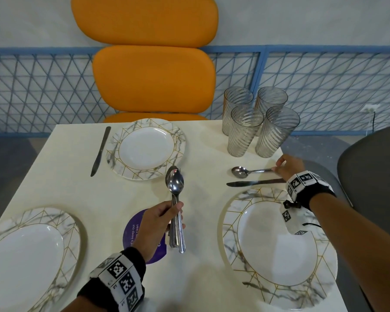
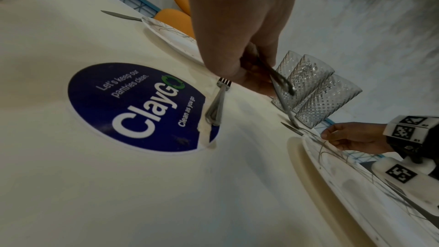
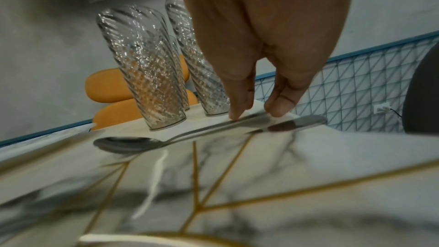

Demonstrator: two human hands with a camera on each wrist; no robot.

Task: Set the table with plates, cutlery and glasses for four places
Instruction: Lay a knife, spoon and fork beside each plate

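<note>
Left hand point(image 1: 154, 226) clenched round a bundle of spoons point(image 1: 176, 206), held above the cream bench point(image 1: 61, 167) over a purple sticker point(image 1: 133, 230), bowls pointing toward the far plate point(image 1: 145, 148). Right hand point(image 1: 289, 165) at the far right edge, fingertips point(image 3: 237, 114) touching the handle of a single spoon point(image 1: 245, 171) lying flat beside a knife point(image 1: 254, 183), just beyond the right plate point(image 1: 239, 212); grip neither plainly pinching nor released, cannot tell. Four ribbed glasses point(image 1: 257, 120) clustered upright at the far right corner, another knife point(image 1: 100, 152) left of the far plate, a third plate point(image 1: 63, 224) near left.
</note>
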